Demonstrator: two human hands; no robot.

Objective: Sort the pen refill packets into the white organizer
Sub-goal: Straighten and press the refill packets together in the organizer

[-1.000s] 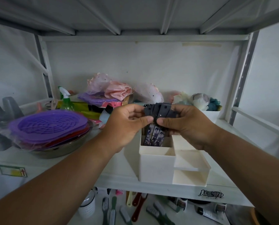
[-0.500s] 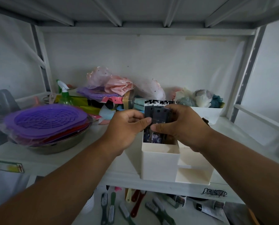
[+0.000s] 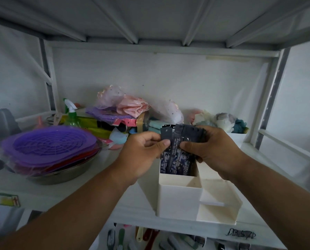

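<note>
Head: hands (image 3: 175, 147) grip packets (image 3: 179, 136) over organizer (image 3: 179, 199)

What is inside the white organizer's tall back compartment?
Dark pen refill packets stand in the white organizer, gripped by the left hand and right hand. Their lower ends are hidden.

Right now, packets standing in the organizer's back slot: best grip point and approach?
Pinch the dark header tops of the pen refill packets from above. They stand upright, lower ends walled in by the white organizer; both hands already grip there.
</note>
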